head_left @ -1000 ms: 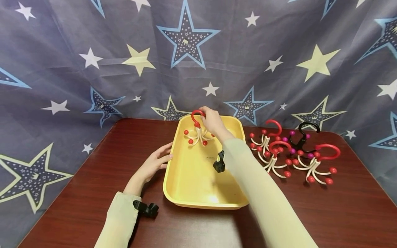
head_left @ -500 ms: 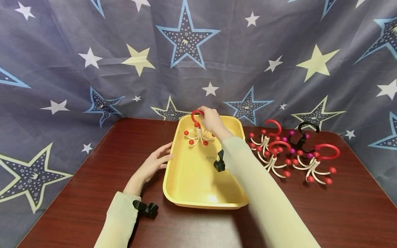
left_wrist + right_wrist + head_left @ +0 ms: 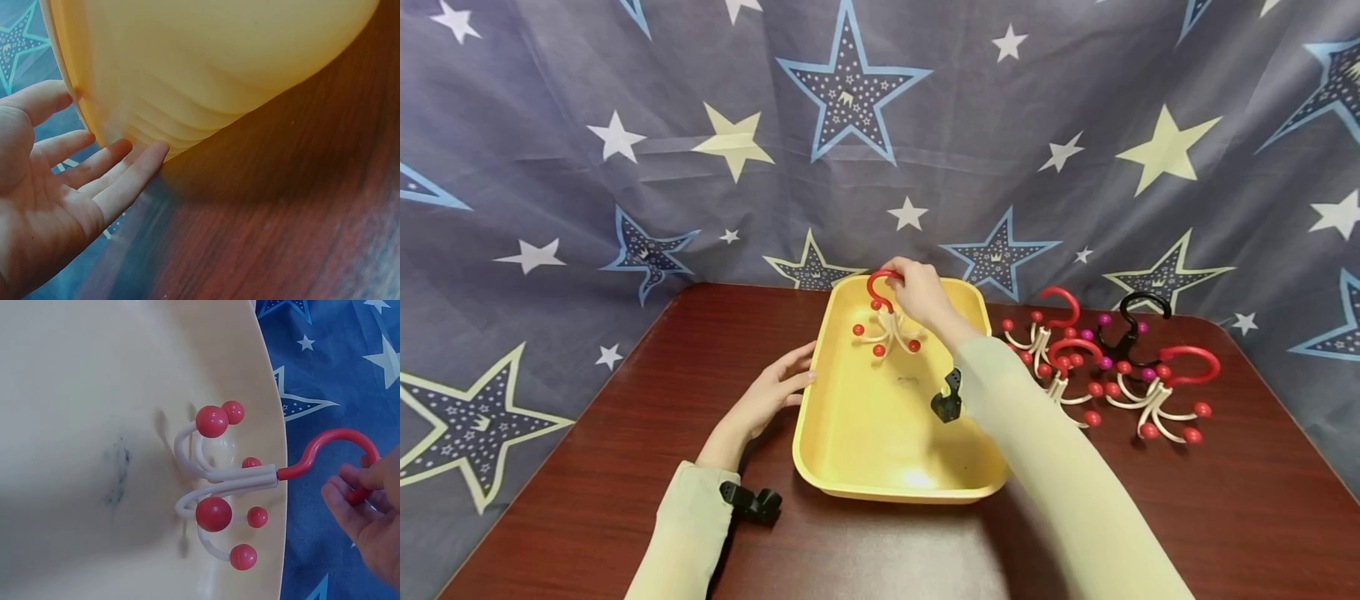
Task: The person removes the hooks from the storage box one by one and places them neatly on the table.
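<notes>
My right hand (image 3: 919, 292) grips the red hook end of a claw-shaped hanger (image 3: 889, 327), at the far end of a yellow plastic tub (image 3: 850, 450). In the right wrist view, the hanger's white curved prongs (image 3: 228, 481) end in red balls and sit over the tub, with shadows on its floor. The fingers (image 3: 350, 500) curl around the tip of the red hook. My left hand (image 3: 769, 396) has its fingers spread against the tub's left side. In the left wrist view, the fingertips (image 3: 159, 151) touch the tub's outer wall, palm facing it.
Right of the tub lie several more hangers: white ones with red hooks (image 3: 1192, 354) and a black one (image 3: 1126, 337) with purple balls. All are on the dark red-brown table (image 3: 865, 558). A grey star-patterned cloth (image 3: 685, 75) hangs behind the table.
My right hand and the hanger have shifted slightly to the right, and the hanger has turned and tilted a little. The left hand stays against the tub's side.
</notes>
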### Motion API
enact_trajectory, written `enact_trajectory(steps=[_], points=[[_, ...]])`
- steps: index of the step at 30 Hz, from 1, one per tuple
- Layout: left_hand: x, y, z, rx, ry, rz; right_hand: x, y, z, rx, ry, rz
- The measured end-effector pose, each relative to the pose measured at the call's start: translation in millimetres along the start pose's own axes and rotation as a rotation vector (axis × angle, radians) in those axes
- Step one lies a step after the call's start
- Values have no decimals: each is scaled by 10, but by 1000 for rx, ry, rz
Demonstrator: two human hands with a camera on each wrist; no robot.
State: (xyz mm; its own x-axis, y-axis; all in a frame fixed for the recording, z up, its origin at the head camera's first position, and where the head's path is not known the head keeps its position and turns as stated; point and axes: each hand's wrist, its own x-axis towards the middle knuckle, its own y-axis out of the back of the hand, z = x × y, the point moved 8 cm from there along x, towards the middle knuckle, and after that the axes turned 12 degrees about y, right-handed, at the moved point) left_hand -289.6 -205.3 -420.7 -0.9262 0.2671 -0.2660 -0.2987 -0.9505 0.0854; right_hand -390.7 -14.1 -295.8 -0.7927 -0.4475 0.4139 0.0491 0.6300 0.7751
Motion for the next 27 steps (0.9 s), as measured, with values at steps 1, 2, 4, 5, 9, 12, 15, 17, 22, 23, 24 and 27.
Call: enact_trajectory(steps=[1,2,4,5,9,12,15,17,22,23,24,27], points=[[1,2,-2,0,0,0,-10,14,6,7,0,2],[3,4,-7,2,1,-2,-22,26,10,12,1,4],[7,7,-13,2,2,-2,-49,51,14,34,-2,5],[8,8,-14,0,2,-3,-62,64,14,46,-3,6],[2,7,0,4,4,0,-123,133,6,78,2,16],[-5,4,15,6,7,5,-176,188,10,90,6,22],[-10,2,21,6,9,9,-235,244,31,99,1,31],[-6,-3,16,11,9,6,-275,280,48,108,-1,38],[4,-6,5,15,7,5,-379,397,10,131,36,43],[6,-6,2,15,7,4,-399,424,-5,132,45,47],[6,-4,2,16,6,4,-420,455,-24,134,54,51],[4,11,-1,13,4,5,-473,536,-81,140,77,66]])
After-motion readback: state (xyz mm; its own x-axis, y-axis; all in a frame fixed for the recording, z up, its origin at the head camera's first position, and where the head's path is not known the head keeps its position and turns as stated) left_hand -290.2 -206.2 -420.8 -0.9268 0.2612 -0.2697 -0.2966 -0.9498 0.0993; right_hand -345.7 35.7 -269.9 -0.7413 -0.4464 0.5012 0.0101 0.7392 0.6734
